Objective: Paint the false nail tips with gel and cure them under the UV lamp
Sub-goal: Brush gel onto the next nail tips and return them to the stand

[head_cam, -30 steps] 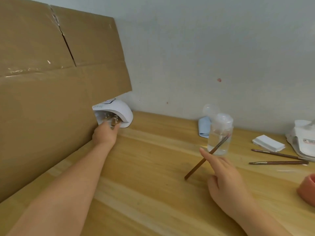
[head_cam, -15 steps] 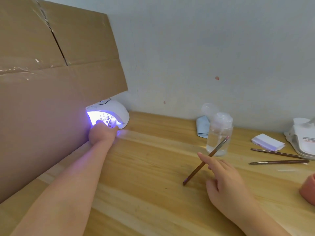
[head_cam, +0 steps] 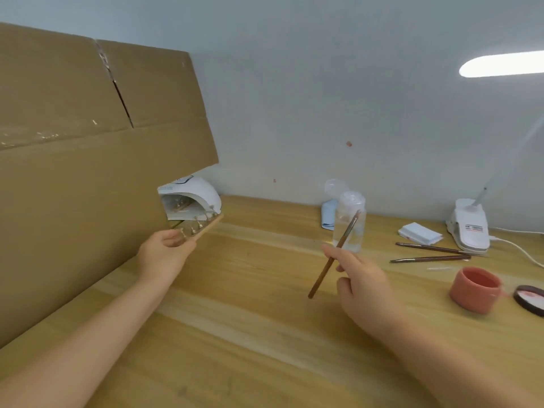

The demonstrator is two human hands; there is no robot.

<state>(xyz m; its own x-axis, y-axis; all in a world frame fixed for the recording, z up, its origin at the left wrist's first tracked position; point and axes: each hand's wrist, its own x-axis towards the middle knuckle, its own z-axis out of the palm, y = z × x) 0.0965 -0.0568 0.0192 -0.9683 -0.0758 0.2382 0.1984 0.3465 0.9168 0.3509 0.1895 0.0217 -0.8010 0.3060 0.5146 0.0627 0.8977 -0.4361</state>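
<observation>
Cardboard sheeting point(head_cam: 73, 187) is seen standing along the left side of the wooden tabletop point(head_cam: 250, 334) in the head view, with a pale wall behind. At its far end a white UV lamp point(head_cam: 192, 195) is set on the tabletop, its opening turned toward the near left and unlit. Just in front of that opening a wooden strip point(head_cam: 206, 226) carrying a row of false nail tips point(head_cam: 195, 226) on small stands is held up by the left hand point(head_cam: 162, 254); its fingers are curled round the near end of the strip, which is tilted and raised off the tabletop. A thin brown brush point(head_cam: 332, 260) is pinched between thumb and fingers of the right hand point(head_cam: 362, 287), bristle end pointing up and far, handle end pointing down toward the tabletop. Behind the brush a clear bottle point(head_cam: 350, 222) is standing, with a blue cloth point(head_cam: 328, 214) beyond it. Farther right, a white pad stack point(head_cam: 419, 234), two more brushes point(head_cam: 432, 254) lying flat and a white clip-on lamp base point(head_cam: 469, 228) are seen. At the near right a pink jar point(head_cam: 475, 290) is standing open, with its dark lid point(head_cam: 530, 298) lying just beside it.
</observation>
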